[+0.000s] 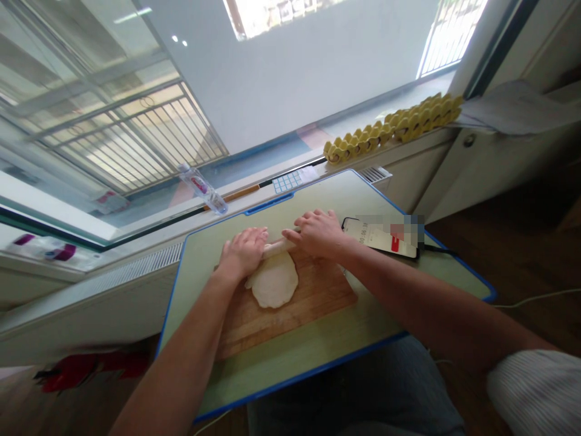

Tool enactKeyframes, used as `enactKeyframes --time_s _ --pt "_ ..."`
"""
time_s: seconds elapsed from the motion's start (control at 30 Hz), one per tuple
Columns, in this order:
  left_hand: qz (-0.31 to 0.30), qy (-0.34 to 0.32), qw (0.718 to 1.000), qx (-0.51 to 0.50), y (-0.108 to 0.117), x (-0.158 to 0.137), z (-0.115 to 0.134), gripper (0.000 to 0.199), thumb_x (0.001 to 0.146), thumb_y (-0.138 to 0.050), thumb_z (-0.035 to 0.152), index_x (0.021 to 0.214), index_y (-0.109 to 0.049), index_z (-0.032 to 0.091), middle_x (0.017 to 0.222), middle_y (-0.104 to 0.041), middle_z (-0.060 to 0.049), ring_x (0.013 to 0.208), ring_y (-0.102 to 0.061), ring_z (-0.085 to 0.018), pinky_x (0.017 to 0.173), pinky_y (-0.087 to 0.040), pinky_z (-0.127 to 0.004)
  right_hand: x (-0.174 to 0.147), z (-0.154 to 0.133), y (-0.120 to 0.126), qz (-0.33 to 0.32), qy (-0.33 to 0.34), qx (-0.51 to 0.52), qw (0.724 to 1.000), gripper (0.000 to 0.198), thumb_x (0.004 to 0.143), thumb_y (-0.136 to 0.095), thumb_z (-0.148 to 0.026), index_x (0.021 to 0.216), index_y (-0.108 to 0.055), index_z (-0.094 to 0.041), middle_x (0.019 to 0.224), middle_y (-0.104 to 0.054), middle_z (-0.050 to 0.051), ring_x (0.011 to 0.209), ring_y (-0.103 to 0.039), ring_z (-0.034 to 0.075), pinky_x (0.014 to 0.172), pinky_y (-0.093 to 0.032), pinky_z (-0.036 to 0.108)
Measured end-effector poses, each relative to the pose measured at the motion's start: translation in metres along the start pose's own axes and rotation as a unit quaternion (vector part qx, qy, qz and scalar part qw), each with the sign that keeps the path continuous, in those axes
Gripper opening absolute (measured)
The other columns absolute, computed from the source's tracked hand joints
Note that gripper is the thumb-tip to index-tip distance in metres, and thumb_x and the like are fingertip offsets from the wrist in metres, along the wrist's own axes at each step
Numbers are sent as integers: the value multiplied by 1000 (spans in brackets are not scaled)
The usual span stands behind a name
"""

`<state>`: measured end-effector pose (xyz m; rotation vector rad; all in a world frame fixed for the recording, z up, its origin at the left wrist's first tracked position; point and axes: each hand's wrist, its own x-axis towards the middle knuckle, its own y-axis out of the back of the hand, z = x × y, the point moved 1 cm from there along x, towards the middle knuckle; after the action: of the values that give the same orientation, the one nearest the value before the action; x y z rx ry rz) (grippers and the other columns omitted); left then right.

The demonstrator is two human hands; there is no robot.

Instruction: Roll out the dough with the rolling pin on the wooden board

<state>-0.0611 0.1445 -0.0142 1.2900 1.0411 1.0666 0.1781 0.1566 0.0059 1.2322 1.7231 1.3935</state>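
Note:
A round, flattened sheet of dough [274, 283] lies on a wooden cutting board [318, 290]. Across its far edge runs a pale rolling pin [278, 245]. My left hand [245, 249] presses down over the pin's left end, fingers curved over it. On the right end rests my right hand [318, 232], its fingers bent over the pin. Both hands hide the ends of the pin.
The board sits on a pale green folding table [299, 378] with a blue rim. A phone [381, 237] with a timer lies right of my right hand. A plastic bottle [203, 189] and yellow egg trays [393, 129] stand on the windowsill.

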Motion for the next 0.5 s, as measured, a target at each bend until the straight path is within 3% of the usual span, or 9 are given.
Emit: enactKeyframes --time_s 0.27,0.5 --pt "19 47 999 -2 8 -41 31 57 111 -22 49 156 -51 30 163 -52 -7 151 -45 -29 125 -35 -55 -4 -2 2 -8 6 -9 1000 64 105 -33 -66 120 -76 -21 132 -71 17 123 -59 37 105 -39 58" --pt "47 49 998 16 14 -65 54 63 111 -22 52 156 -52 21 160 -54 -12 148 -50 -32 123 -38 -55 -4 -4 2 -6 11 -6 1000 62 104 -36 -66 118 -76 -20 130 -72 17 122 -60 37 105 -38 60"
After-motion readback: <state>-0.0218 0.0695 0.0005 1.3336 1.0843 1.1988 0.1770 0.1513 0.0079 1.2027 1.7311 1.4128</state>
